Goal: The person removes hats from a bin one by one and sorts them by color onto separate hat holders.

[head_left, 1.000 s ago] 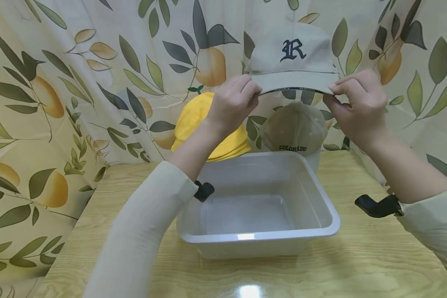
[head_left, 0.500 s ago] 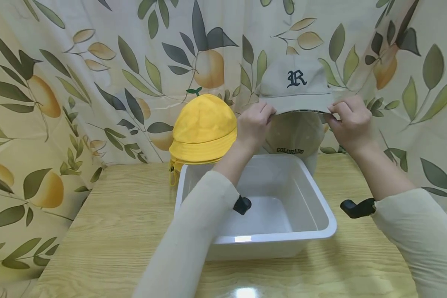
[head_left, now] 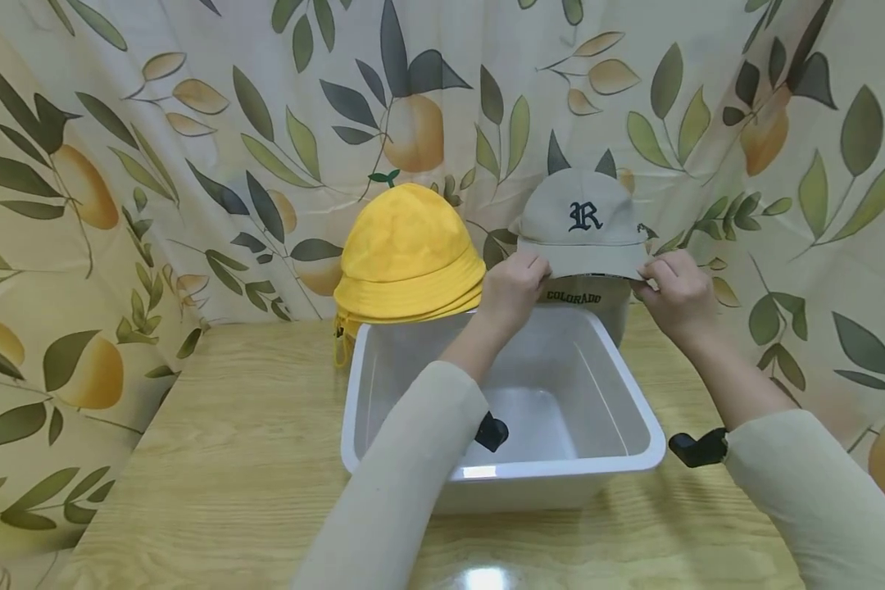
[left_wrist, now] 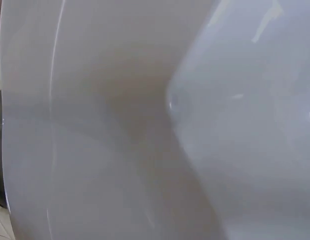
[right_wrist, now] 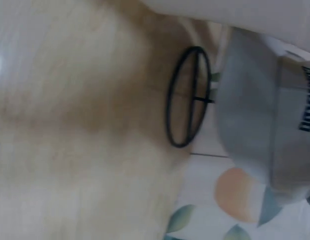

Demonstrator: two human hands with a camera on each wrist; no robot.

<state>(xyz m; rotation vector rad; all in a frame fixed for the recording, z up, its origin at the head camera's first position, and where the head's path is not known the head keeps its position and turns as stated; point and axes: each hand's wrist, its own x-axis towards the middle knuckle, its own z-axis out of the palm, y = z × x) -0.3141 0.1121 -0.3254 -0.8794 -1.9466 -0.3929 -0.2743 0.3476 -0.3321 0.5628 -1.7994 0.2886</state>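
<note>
Both hands hold a light grey baseball cap (head_left: 583,220), marked with a dark "R", by its brim. My left hand (head_left: 515,284) pinches the brim's left corner, and my right hand (head_left: 677,287) pinches the right corner. Behind and below the brim, a grey cap lettered COLORADO (head_left: 574,297) is mostly covered in the head view. In the right wrist view that lower cap (right_wrist: 249,105) sits beside a black wire ring stand (right_wrist: 193,97). Neither wrist view shows its hand's fingers clearly.
A white plastic tub (head_left: 560,469) stands on the wooden table (head_left: 251,459) beneath my forearms; its inside wall (left_wrist: 95,175) fills the left wrist view. Yellow bucket hats (head_left: 409,254) are stacked behind its left corner. A fruit-patterned curtain (head_left: 295,49) hangs close behind.
Both hands have lowered the "R" cap from high up to over the COLORADO cap, hiding most of its crown. The left arm has shifted right, uncovering the yellow hats.
</note>
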